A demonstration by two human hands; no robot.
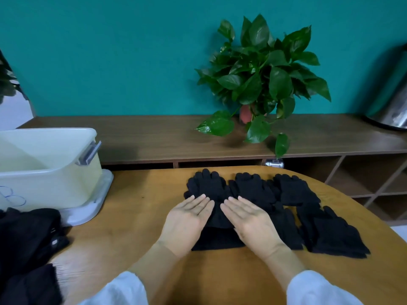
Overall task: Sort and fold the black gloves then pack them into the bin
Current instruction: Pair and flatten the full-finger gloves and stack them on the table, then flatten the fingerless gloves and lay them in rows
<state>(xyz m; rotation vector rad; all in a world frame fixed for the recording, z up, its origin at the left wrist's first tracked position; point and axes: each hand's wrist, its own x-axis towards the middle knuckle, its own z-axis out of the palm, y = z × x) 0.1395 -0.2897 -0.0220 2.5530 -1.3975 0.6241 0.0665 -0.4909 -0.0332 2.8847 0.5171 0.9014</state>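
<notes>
Left hand (187, 219) and right hand (248, 219), fingers straight and gripping nothing, press a black glove (209, 188) flat on the tabletop (143, 216), likely for folding.

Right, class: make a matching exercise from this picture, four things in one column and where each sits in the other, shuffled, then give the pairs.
Things:
1. pale yellow plastic bin
2. leafy green potted plant
3. flattened black knitted gloves
4. shiny metal container

Places:
A. far right end of the brown shelf
B. wooden table, under and beside both hands
C. left edge of the table, on a white lid
D. middle of the brown shelf, against the teal wall

Pairs: 1-C, 2-D, 3-B, 4-A
</notes>
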